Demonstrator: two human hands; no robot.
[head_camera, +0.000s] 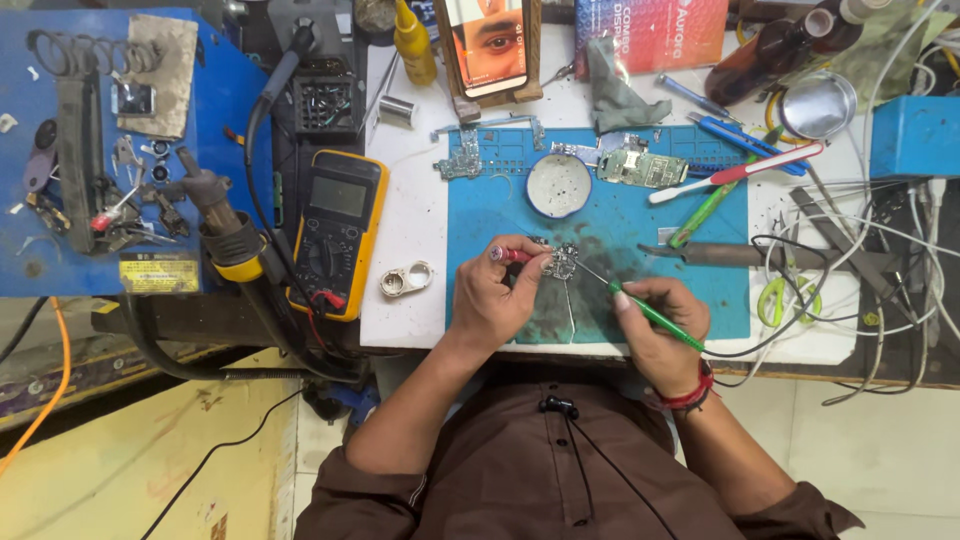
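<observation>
My left hand (492, 295) pinches a small circuit board part (562, 263) with a red-handled tool (510, 256) over the blue work mat (480, 215). In my right hand (662, 325) I grip a green-handled soldering iron (655, 315) like a pen, its thin tip reaching left to the small board. Both hands rest near the mat's front edge, a short gap between them.
A yellow multimeter (335, 232) lies left of the mat, a hot-air nozzle (225, 225) beside it. A round white tin (558, 185), another circuit board (640, 168), cutters, screwdrivers and a metal bowl (818, 104) sit behind. Tangled cables (880, 290) crowd the right. A phone stands at the back.
</observation>
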